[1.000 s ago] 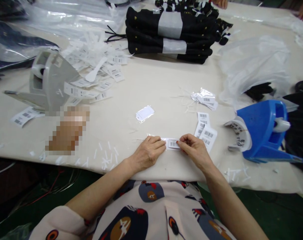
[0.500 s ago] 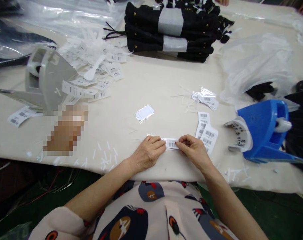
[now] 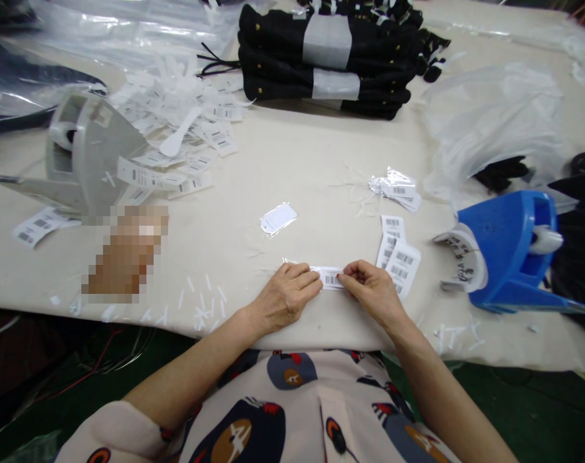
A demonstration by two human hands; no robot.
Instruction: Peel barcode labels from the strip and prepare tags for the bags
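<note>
Near the table's front edge, my left hand (image 3: 292, 292) presses closed fingers over the left part of a white hang tag (image 3: 323, 271) in clear plastic. My right hand (image 3: 372, 287) pinches the right end of a barcode sticker (image 3: 332, 279) that lies over the tag. Whether the sticker is stuck down I cannot tell. Just right of my right hand lie sheets of barcode stickers (image 3: 402, 265). Above my hands lies a second white hang tag (image 3: 278, 219) in clear plastic, and a small pile of barcoded tags (image 3: 399, 189) with strings sits farther right.
A blue tape dispenser (image 3: 507, 244) stands at right, a grey one (image 3: 97, 151) at left beside heaped paper labels (image 3: 186, 122). Bundled black garments (image 3: 283, 58) lie at the back. A plastic bag (image 3: 499, 109) is at back right. Paper scraps (image 3: 203, 308) litter the front edge.
Almost nothing differs. Both hands stay at the tag and sticker, and the whole view has shifted very slightly.
</note>
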